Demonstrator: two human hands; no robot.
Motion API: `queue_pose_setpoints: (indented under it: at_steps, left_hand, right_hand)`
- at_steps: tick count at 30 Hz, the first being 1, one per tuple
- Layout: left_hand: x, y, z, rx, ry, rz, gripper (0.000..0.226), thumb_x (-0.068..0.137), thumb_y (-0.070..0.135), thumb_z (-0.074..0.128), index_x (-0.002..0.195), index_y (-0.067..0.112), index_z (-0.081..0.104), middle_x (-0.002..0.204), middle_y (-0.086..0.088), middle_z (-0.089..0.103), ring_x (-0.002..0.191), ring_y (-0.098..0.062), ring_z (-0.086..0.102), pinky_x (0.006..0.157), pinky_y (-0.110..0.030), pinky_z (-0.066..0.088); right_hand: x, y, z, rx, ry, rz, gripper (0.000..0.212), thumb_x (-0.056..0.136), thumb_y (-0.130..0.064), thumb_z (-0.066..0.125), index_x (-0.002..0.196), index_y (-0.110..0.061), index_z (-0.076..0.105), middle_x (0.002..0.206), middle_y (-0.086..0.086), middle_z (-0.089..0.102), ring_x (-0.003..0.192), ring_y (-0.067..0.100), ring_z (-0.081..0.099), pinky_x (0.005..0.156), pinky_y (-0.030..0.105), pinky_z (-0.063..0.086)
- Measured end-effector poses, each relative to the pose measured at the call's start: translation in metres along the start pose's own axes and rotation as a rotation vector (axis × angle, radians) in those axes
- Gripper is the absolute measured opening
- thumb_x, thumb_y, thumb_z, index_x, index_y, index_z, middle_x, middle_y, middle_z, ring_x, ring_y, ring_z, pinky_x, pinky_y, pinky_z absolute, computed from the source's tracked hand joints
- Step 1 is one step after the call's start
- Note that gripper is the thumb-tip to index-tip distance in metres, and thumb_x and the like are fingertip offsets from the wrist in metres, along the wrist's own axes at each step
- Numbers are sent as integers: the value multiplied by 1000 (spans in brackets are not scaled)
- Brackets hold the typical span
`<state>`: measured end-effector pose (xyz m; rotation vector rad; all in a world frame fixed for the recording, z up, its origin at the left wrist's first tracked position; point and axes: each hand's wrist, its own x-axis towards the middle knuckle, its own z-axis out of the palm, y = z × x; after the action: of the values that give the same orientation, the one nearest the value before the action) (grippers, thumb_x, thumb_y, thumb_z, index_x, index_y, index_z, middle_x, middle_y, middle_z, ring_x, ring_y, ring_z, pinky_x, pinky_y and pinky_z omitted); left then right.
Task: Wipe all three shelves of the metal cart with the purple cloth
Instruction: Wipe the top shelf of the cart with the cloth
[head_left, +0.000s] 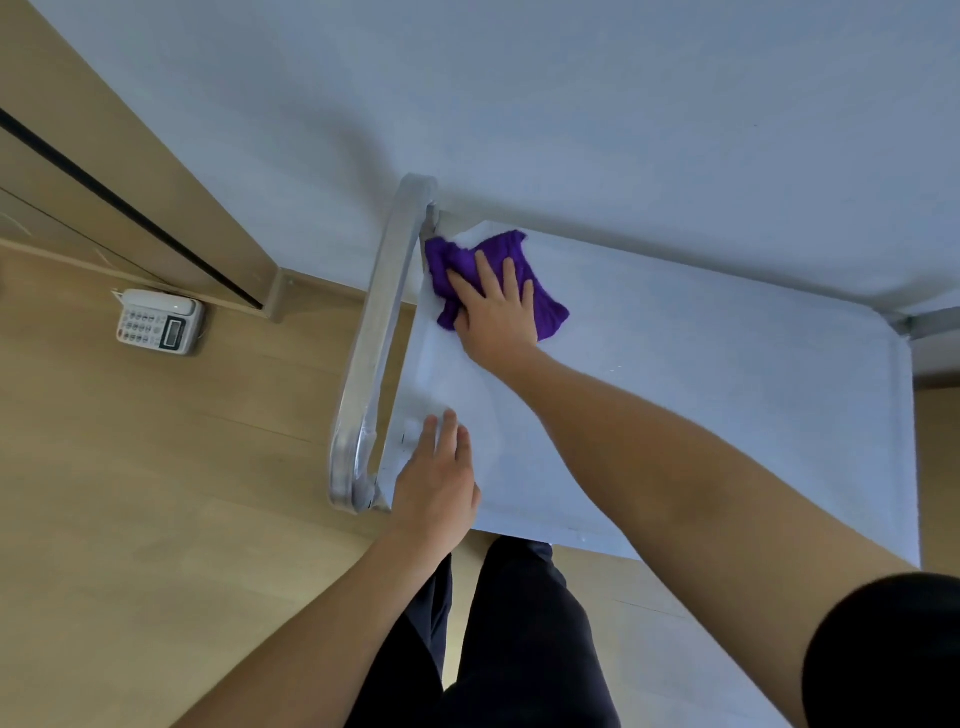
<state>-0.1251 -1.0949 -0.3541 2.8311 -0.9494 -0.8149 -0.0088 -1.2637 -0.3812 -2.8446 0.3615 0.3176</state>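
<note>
Right hand (493, 317), grip wide, pressed a crumpled purple cloth (551, 312) onto the grey metal cart's top shelf (701, 405). Left hand (434, 483) rested flat, fingers straight, beside the silver handle (376, 332).

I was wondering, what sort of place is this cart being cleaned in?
Probably an indoor room, perhaps an office, though that's unsure. A metal cart stands by a pale wall on a wood-look floor, and a desk telephone sits on that floor near a wooden doorframe.
</note>
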Motion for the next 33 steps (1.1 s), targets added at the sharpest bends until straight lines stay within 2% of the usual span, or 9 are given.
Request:
queue_pose_setpoints:
  at_steps: [5,7,9,12,14,18,20,26,33]
  left_hand:
    - [2,1,1,14,12,-11,57,96,27,42,145,3,27,157,-12,16,146,-28,15,92,-30,49]
    - [1,-1,3,9,5,7,59,96,25,43,147,4,23,159,-12,11,148,-28,12,95,-30,48]
    - [0,-4,5,-4,0,19,62,96,22,44,149,5,18,161,-11,6,149,-28,7,97,-31,47]
    - [0,-5,5,-13,-7,27,65,96,21,47,150,6,15,162,-10,2,149,-28,4,97,-32,48]
    - [0,-3,6,-18,-8,21,65,95,20,47,150,6,16,162,-10,1,149,-28,4,99,-32,46]
    - [-2,-1,9,0,-6,10,68,95,24,48,150,4,13,162,-13,-1,149,-31,3,105,-34,41]
    - [-4,-1,11,11,-14,20,73,94,28,50,150,4,11,161,-14,-3,149,-32,2,108,-35,38]
    - [1,14,8,-11,11,-23,66,95,29,45,149,5,17,161,-16,4,148,-34,6,112,-39,33]
    - [6,66,6,-29,21,189,56,97,24,42,149,13,25,161,-12,8,149,-32,7,110,-39,34]
  right_hand:
    - [-25,17,15,-42,1,-186,50,101,-34,38,150,-31,28,161,0,20,150,32,11,121,52,12]
    - [-12,32,9,-22,18,-108,50,102,-29,37,151,-28,29,162,1,18,150,31,9,121,50,10]
    - [4,43,0,20,30,68,50,102,-26,36,151,-26,28,163,2,14,150,33,5,121,51,8]
    - [15,38,-8,62,21,234,52,101,-30,35,152,-30,24,164,2,7,149,38,1,121,55,7]
    - [8,18,-4,40,10,183,52,99,-31,39,151,-32,27,163,2,9,149,40,2,120,56,8]
    - [-22,-12,15,9,-12,-101,51,100,-28,42,150,-30,29,162,3,16,150,36,7,122,52,10]
    - [-28,-2,16,27,1,-117,52,101,-24,42,151,-27,28,162,2,19,150,31,9,122,47,12]
    - [-53,88,-5,77,44,183,53,100,-16,39,152,-23,28,163,-1,15,150,28,9,122,41,13]
    - [-109,167,-11,108,30,375,51,103,-22,33,153,-28,22,163,-4,10,151,27,5,121,46,20]
